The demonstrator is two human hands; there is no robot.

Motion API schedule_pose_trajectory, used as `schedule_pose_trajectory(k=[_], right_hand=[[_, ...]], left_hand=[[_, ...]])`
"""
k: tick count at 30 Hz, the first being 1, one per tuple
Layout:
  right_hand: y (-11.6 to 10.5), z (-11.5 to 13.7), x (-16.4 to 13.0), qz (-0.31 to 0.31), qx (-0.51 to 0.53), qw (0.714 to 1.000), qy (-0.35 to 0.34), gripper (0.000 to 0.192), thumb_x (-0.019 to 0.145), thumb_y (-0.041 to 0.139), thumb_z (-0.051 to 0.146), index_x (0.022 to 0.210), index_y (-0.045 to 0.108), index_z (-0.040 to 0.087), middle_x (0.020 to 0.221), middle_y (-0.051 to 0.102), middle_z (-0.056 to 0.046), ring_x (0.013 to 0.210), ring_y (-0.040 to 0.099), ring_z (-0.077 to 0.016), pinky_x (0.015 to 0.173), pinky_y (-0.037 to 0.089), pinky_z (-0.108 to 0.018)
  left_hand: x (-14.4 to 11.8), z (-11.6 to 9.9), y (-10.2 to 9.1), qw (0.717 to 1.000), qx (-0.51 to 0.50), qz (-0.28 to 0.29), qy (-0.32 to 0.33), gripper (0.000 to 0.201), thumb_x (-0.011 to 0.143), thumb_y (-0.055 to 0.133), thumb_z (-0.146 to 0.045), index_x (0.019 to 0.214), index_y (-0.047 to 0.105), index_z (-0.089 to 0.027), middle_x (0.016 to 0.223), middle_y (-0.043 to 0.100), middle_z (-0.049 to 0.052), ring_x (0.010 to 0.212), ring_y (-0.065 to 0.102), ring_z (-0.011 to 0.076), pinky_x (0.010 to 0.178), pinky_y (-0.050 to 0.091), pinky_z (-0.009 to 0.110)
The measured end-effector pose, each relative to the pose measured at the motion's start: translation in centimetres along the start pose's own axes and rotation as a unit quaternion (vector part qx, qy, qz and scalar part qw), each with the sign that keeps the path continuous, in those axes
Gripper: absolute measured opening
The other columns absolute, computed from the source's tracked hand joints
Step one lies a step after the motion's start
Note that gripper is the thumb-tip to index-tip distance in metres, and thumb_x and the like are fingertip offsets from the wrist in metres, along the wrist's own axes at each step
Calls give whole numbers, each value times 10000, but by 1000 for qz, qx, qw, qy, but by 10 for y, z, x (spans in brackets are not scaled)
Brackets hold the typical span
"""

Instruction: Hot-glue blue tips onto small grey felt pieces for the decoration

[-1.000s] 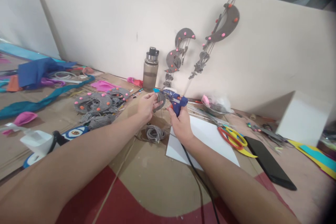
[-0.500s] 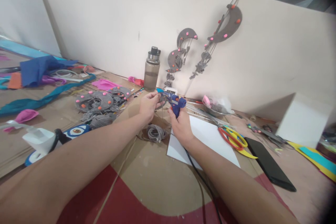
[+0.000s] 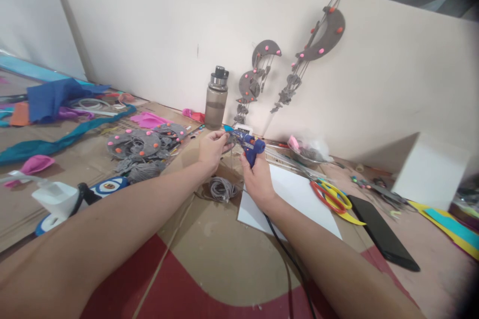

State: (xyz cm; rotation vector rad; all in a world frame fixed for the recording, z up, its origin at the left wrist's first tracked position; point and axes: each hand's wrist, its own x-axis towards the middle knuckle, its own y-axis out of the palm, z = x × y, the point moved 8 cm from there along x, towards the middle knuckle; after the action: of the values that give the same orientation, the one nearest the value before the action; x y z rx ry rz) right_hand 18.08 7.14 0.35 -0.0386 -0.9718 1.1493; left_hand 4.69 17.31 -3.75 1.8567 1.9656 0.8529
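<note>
My right hand grips a blue hot glue gun, its nozzle aimed left at a small grey felt piece. That felt piece is pinched in my left hand, which hovers just above the table. The gun's black cord trails back along my right forearm. A coil of grey yarn lies on the cardboard below both hands. A white sheet sits under my right wrist.
A grey water bottle stands behind the hands. Grey felt crescents with pink dots pile at the left; finished ones hang on the wall. Scissors, a black phone and a white box lie to the right.
Both hands have drifted slightly up and away from me, keeping the glue gun nozzle against the felt piece. Nothing was let go.
</note>
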Motion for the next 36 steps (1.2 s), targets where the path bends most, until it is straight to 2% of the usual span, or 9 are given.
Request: schedule_pose_trajectory(k=[6,11,22,30,36], right_hand=[[-1,1,1,-12,7,1000,-14,420,898,466,311,1283,462,144,1174,620,-165,1082,587,-286,986,425,-453],[-3,0,1,-25,0,1000,-15,425,899,466,325,1280,462,137,1165,621,-167,1122,569,-289,1001,415,-455],[-6,1,1,-34,11,999,-9,411,900,460,332,1261,461,135,1185,606,-167,1114,558,-277,1015,397,-465],[-1,3,-1,-12,8,1000,-23,401,899,464,334,1253,470,145,1155,622,-157,1066,582,-272,975,431,-449],[-4,1,0,-24,12,1000,-11,406,903,463,332,1263,464,143,1158,615,-161,1114,559,-274,1005,406,-454]], left_hand=[[-2,-4,0,1000,-3,1,11,186,653,768,-213,730,632,-112,683,570,-13,654,581,84,809,562,366],[-4,-7,1,1000,-1,-3,17,161,665,745,-203,721,627,-109,740,602,5,668,587,87,773,569,344],[-7,-10,1,1000,4,-8,18,182,667,756,-231,709,613,-125,694,592,-9,675,598,94,785,566,340],[-5,-6,2,1000,12,0,8,180,670,752,-221,750,626,-121,730,607,3,702,616,104,811,562,357],[-6,-8,1,1000,10,-5,10,182,671,751,-231,741,621,-126,742,609,6,702,615,108,804,559,353]])
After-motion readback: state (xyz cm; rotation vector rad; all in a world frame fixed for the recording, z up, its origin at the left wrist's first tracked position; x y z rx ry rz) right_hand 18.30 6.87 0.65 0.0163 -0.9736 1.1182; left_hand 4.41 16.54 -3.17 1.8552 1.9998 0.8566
